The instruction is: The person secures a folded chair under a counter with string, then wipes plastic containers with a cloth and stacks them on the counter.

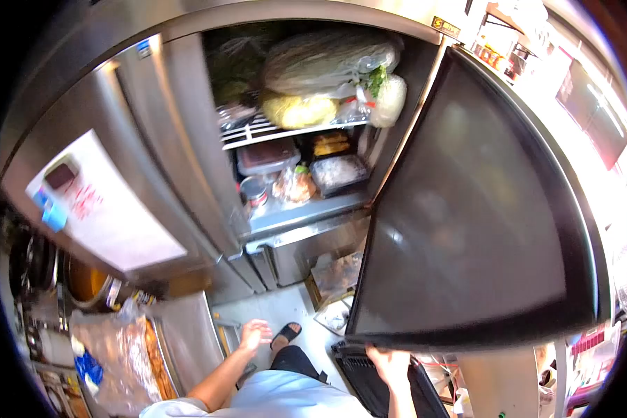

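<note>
A steel refrigerator stands open in front of me. My right hand (390, 364) grips the near edge of its dark-lined door (477, 209), which is swung out to the right; part of the fingers is hidden by that edge. Low in front of my body, my left hand (256, 335) hangs with its fingers loosely apart and nothing in them. Large clear bags of vegetables (327, 63) and a yellow bagged item (299, 111) fill the upper wire shelf. Below them sit a lidded container (268, 157), a can (254, 190), a knotted plastic bag (295, 184) and a black tray with white contents (339, 172).
A closed steel door (118, 174) on the left carries a paper sheet (111, 209) with red writing. Bagged food (122, 352) lies beside a steel counter (188, 341) at lower left. On the floor are a box (334, 279) and a black crate (376, 380).
</note>
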Tool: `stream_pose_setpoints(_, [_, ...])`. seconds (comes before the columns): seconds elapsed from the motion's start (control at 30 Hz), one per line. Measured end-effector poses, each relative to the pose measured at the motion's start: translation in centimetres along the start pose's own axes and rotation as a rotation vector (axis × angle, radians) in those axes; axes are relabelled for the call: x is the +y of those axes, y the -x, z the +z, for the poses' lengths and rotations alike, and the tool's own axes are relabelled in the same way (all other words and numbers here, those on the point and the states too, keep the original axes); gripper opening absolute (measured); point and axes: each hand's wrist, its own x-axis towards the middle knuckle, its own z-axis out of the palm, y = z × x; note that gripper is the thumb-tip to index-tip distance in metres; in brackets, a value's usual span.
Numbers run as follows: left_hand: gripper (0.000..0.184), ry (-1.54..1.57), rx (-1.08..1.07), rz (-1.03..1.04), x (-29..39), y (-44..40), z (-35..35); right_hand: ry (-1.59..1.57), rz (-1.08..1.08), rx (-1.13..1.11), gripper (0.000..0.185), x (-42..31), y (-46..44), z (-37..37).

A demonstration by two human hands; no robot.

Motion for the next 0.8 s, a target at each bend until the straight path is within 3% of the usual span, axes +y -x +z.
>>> stream_pose_setpoints(0.07, [0.022, 0.052, 0.058, 0.038, 1.9, -1.0, 0.9, -0.139, 0.007, 0.104, 0.045, 3.3, -4.2, 2.3])
stream_pose_setpoints(0.1, [0.022, 0.023, 0.101, 0.058, -1.5, 7.5, -5.9, -0.175, 0.180, 0.000, 0.038, 0.4, 3.2, 3.0])
stream_pose_setpoints(0.17, [0.023, 0.086, 0.187, -0.004, -4.0, 15.6, -7.7, -0.196, 0.098, -0.025, 0.035, 2.3, 5.9, 2.8])
stream_pose_setpoints(0.23, [0.024, 0.110, 0.196, 0.010, -4.8, 17.5, -9.2, -0.199, -0.040, 0.192, 0.031, 1.9, 5.0, 3.9])
stream_pose_setpoints(0.3, [0.023, 0.131, 0.222, 0.042, -4.9, 19.6, -10.4, -0.250, -0.072, 0.259, 0.030, -0.8, 5.1, 3.1])
stream_pose_setpoints(0.37, [0.022, 0.131, 0.211, 0.069, -5.8, 19.0, -11.6, -0.153, -0.106, 0.248, 0.031, -0.8, 4.7, 4.1])
stream_pose_setpoints(0.43, [0.023, 0.169, 0.241, -0.006, -4.7, 19.1, -12.3, -0.292, 0.061, 0.170, 0.032, -2.4, 4.4, 5.0])
stream_pose_setpoints(0.47, [0.022, 0.143, 0.232, -0.027, -4.6, 18.4, -12.0, -0.227, 0.043, 0.193, 0.029, -3.0, 4.2, 5.3])
stream_pose_setpoints(0.5, [0.022, 0.141, 0.221, -0.028, -4.2, 17.2, -11.6, -0.222, 0.044, 0.120, 0.058, -2.9, 3.8, 6.0])
stream_pose_setpoints(0.6, [0.023, 0.003, 0.043, -0.019, -1.7, 14.2, -8.8, -0.255, -0.021, -0.131, 0.074, -3.9, 3.3, 6.1])
stream_pose_setpoints(0.63, [0.023, 0.009, 0.045, -0.016, -1.4, 12.6, -7.5, -0.250, 0.081, -0.259, 0.074, -5.0, 3.3, 5.5])
stream_pose_setpoints(0.7, [0.025, -0.149, -0.184, -0.081, -1.0, 10.6, -4.7, 0.031, -0.260, -0.315, 0.062, -3.4, 5.3, 5.6])
stream_pose_setpoints(0.73, [0.025, -0.172, -0.202, -0.092, -1.1, 9.8, -3.0, 0.033, -0.246, -0.444, 0.054, -2.2, 7.1, 5.0])
stream_pose_setpoints(0.8, [0.027, -0.434, -0.421, -0.152, -1.5, 8.7, 0.7, -0.089, -0.025, -0.475, 0.053, 0.0, 12.7, 4.1])
